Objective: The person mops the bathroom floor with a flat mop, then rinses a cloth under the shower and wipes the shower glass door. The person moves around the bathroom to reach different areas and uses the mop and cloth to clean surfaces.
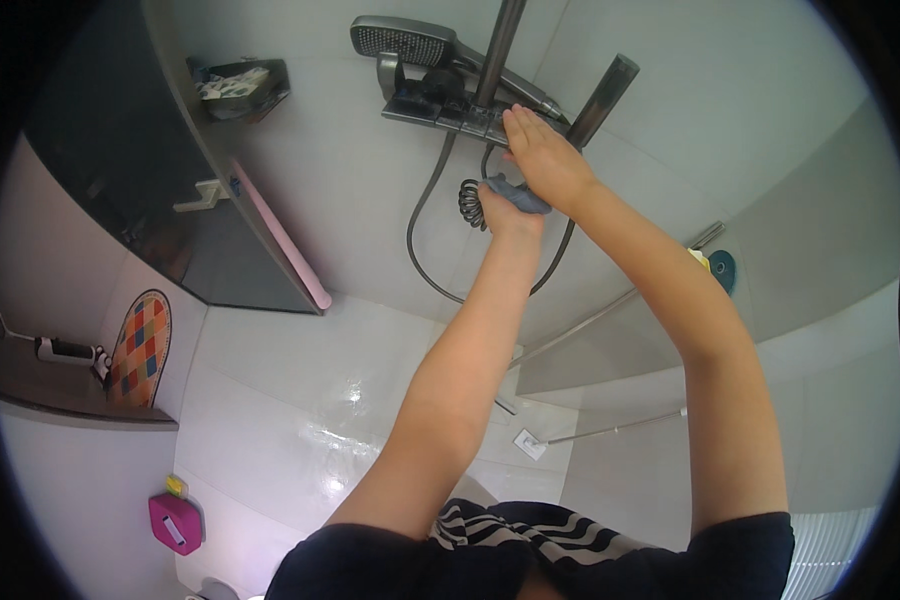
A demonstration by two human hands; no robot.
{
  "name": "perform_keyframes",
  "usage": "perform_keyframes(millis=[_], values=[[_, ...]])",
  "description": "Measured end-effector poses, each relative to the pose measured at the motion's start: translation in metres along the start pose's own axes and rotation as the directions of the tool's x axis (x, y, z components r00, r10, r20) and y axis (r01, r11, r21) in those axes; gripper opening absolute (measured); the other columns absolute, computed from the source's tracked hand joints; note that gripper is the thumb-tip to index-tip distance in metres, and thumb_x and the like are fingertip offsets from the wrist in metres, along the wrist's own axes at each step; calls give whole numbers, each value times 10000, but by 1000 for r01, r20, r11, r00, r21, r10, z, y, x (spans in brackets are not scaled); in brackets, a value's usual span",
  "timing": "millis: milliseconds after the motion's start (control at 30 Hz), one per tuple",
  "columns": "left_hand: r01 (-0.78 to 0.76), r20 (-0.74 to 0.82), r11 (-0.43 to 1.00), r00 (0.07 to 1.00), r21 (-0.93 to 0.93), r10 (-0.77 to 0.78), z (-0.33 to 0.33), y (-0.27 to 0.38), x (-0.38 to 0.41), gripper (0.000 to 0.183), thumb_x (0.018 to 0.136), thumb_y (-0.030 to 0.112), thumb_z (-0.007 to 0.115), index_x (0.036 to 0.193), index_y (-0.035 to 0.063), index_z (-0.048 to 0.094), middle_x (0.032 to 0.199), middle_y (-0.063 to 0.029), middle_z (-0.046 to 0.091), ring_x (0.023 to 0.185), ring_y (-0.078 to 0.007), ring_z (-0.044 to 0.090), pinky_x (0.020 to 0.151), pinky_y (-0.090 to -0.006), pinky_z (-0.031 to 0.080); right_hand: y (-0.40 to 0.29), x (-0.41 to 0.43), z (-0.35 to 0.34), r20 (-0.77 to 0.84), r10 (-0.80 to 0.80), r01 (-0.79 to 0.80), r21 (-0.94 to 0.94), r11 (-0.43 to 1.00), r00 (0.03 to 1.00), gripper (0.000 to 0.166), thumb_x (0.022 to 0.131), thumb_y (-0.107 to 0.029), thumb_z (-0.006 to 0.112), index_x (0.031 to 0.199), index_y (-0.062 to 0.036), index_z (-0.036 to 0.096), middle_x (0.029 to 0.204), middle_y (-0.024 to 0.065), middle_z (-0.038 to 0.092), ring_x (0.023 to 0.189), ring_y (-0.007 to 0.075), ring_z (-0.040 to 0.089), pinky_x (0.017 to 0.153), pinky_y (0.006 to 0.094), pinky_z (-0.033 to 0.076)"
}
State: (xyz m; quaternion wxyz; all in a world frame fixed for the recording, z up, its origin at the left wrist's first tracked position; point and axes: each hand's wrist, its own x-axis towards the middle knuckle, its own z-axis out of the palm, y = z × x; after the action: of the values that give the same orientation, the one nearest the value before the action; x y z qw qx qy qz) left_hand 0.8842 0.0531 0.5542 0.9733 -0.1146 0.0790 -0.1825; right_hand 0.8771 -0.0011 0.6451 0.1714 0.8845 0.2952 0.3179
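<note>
In my left hand [508, 214] is a bunched grey-blue cloth [521, 196], below the dark metal shower fixture [427, 109]. Just above it, my right hand [546, 154] lies with fingers outstretched over the fixture's front edge, seemingly touching it; its palm is hidden. A rectangular handheld shower head [405, 41] rests on the fixture's left side. Behind it rises a metal riser pipe [501, 49], and a dark cylinder [606, 97] stands at the right end. Beside my left hand hangs a coiled hose [470, 204]; a smooth shower hose [412, 232] loops below.
A dark door [195, 195] with a lever handle [202, 196] stands at left, a pink roll [285, 240] behind it. A corner shelf [251, 90] holds items. Long-handled cleaning tools, one with a white head [530, 444], lean at right. The tiled floor [270, 405] looks shiny.
</note>
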Motion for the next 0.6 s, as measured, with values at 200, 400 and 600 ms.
perform_keyframes(millis=[200, 400, 600], values=[[87, -30, 987, 995, -132, -92, -12, -9, -6, 496, 927, 426, 129, 1199, 129, 419, 1257, -94, 449, 1193, -264, 425, 987, -448, 345, 8, -4, 3, 21, 2, -3, 59, 998, 1000, 523, 856, -228, 535, 1258, 68, 379, 1276, 240, 438, 1186, 331, 438, 1000, 371, 362], [8, -175, 997, 984, -76, -21, -31, -8, -5, 356, 944, 324, 266, 1155, 88, 428, 1155, -118, 487, 1084, -268, 482, 917, -453, 415, 6, -2, 6, 15, 11, -13, 122, 992, 1000, 507, 869, -222, 525, 1263, 62, 381, 1278, 229, 441, 1187, 328, 436, 1006, 373, 354], [-136, -176, 987, 973, 84, 149, -40, 1, -4, 315, 950, 263, 267, 1064, 24, 438, 1076, -136, 514, 1021, -291, 533, 871, -456, 450, 2, -5, -7, -90, 103, -75, 276, 958, 991, 518, 855, -242, 543, 1263, 42, 396, 1303, 217, 415, 1219, 333, 392, 1021, 412, 317]])
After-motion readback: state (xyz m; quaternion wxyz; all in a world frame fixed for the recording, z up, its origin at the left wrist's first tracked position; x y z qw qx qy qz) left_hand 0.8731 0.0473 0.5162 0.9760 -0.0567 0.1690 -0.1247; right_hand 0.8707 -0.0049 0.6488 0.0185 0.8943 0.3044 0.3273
